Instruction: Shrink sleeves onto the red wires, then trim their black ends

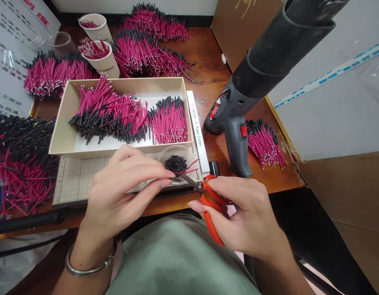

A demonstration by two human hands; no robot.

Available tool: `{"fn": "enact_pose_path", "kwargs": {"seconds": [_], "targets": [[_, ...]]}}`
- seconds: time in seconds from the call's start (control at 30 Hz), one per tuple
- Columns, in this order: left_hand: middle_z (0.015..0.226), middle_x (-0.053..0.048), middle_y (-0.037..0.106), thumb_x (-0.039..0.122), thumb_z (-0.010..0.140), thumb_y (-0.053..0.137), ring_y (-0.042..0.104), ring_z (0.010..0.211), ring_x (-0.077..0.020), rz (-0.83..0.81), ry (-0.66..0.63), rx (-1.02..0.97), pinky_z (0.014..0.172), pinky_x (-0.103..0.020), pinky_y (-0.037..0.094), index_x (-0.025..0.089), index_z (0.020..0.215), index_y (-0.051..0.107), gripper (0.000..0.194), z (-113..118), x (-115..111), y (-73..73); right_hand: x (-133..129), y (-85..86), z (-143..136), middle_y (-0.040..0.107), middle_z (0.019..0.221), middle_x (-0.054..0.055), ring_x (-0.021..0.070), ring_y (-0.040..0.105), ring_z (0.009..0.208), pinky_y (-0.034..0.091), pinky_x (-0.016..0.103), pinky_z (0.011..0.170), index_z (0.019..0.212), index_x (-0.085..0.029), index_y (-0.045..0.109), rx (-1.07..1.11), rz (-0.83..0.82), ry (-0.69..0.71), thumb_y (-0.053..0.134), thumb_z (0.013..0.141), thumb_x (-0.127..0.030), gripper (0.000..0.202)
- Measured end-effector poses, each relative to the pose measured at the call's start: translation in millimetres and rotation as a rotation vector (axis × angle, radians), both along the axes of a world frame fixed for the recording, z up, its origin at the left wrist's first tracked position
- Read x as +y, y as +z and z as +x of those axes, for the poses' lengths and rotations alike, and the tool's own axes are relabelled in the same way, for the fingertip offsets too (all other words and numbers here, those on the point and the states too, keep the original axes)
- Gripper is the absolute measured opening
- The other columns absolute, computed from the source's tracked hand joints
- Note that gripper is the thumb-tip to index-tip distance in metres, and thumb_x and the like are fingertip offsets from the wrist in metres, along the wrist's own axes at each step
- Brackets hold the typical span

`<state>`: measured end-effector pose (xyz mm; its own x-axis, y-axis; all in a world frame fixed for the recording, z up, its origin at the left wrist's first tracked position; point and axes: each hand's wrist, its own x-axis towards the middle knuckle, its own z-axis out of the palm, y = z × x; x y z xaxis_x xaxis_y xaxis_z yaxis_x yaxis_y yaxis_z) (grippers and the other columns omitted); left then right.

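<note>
My left hand (124, 184) pinches a small dark piece (176, 179) between thumb and forefinger; its kind cannot be made out. Scissors with orange handles (212, 196) are in my right hand (245, 209), with fingers through the grips. Their blades (191, 180) point left and reach close to my left fingertips, so whether they touch the piece cannot be told. Just beyond lies a clear round cup (161, 157) with short black bits (175, 163) in it. Thin pink wires (192, 164) stick out over its right rim.
A cardboard box (122, 153) of pink wires with black ends sits on a paper cutter (75, 176). Wire bundles (143, 51) and paper cups (105, 63) stand behind. A heat gun (238, 106) stands on the right, near another bundle (265, 143).
</note>
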<state>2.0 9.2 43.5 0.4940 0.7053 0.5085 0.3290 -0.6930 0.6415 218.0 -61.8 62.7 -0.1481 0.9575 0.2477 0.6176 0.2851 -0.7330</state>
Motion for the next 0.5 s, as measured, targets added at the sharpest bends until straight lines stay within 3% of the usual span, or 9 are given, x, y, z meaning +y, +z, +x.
{"fn": "enact_pose_path", "kwargs": {"seconds": [0.5], "targets": [[0.089, 0.002, 0.077, 0.007, 0.094, 0.073, 0.063, 0.077, -0.0169, 0.004, -0.005, -0.015, 0.073, -0.039, 0.05, 0.027, 0.1, 0.071, 0.021, 1.4, -0.6, -0.1, -0.4, -0.5, -0.5, 0.03, 0.061, -0.008, 0.0039, 0.021, 0.059, 0.021, 0.018, 0.052, 0.066, -0.017, 0.034, 0.04, 0.001, 0.0, 0.075, 0.085, -0.019, 0.045]]}}
